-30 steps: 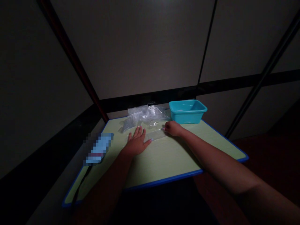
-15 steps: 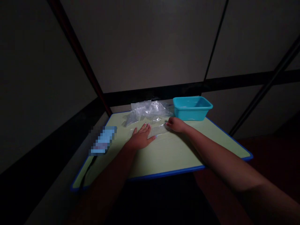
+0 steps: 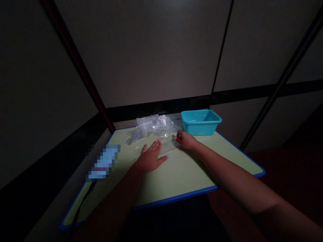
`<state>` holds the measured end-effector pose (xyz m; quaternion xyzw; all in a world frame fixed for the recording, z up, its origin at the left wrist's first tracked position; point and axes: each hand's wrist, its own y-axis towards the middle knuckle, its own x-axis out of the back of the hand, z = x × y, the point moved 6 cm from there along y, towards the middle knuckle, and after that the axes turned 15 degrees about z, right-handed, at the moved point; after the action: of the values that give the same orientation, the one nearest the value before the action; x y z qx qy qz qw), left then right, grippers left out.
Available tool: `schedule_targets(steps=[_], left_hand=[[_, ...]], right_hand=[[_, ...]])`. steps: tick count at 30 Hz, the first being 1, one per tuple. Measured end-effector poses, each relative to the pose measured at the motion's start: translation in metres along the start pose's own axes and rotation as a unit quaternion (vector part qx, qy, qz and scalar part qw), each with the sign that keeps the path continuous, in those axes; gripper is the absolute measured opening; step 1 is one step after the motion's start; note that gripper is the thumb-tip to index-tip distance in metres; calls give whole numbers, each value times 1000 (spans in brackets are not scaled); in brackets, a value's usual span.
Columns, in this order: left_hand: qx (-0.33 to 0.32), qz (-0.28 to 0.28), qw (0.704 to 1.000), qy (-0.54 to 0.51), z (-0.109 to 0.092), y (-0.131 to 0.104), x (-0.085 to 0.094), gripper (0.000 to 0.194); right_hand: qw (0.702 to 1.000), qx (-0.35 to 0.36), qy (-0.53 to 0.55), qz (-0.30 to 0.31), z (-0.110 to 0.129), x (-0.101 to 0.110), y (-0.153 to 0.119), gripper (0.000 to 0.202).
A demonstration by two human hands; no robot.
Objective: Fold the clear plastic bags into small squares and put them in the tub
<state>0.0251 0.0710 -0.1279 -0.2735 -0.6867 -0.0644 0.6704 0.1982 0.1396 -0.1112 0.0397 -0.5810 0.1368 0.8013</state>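
Observation:
My left hand [image 3: 150, 158] lies flat with fingers spread on a clear plastic bag [image 3: 168, 146] on the pale yellow table [image 3: 176, 178]. My right hand [image 3: 185, 139] is closed in a pinch at the right end of that bag, with its edge between the fingers. Behind both hands, a heap of crumpled clear plastic bags [image 3: 156, 124] lies near the back edge. A turquoise basket [image 3: 201, 127] stands just behind my right hand; something pale shows inside, too unclear to name.
A pixelated flat bluish object [image 3: 104, 163] lies at the table's left edge, with a dark strap or cable below it. The table has a blue rim [image 3: 176, 199]. Dark wall panels [image 3: 151, 60] rise right behind it.
The whole view has shifted, so the table and basket sit lower and further left in the picture. Both hands keep nearly the same places on the bag.

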Motion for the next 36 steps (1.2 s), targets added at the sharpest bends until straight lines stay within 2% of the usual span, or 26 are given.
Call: schedule_targets(steps=[3, 7, 13, 19, 21, 23, 27, 30, 33, 36], left_hand=[[38, -23, 999, 12, 1, -1, 1, 82], [62, -20, 998, 10, 4, 1, -2, 87], [60, 10, 998, 0, 7, 5, -7, 88], [42, 20, 999, -10, 6, 4, -7, 81], [30, 15, 999, -16, 5, 4, -5, 77], [25, -13, 999, -27, 9, 4, 0, 71], [72, -136, 985, -73, 36, 2, 18, 54], [92, -221, 965, -105, 64, -3, 31, 40], [118, -240, 948, -171, 94, -7, 35, 28], [126, -225, 937, -234, 116, -8, 31, 25]], right_hand=[[1000, -7, 25, -4, 1, -2, 0, 30], [1000, -17, 23, -8, 6, -6, 2, 35], [1000, -12, -3, -7, 9, -6, 3, 22], [999, -18, -39, -1, 3, -4, 3, 21], [998, -25, -52, 13, 0, -5, 1, 22], [997, -34, -66, 26, -1, -4, -1, 22], [994, -63, -87, 24, -4, 1, -7, 27], [994, -61, -90, -10, 0, 9, -11, 30], [996, 0, -75, -37, 13, 13, -16, 29], [993, 108, -32, -27, 32, 9, -25, 33]])
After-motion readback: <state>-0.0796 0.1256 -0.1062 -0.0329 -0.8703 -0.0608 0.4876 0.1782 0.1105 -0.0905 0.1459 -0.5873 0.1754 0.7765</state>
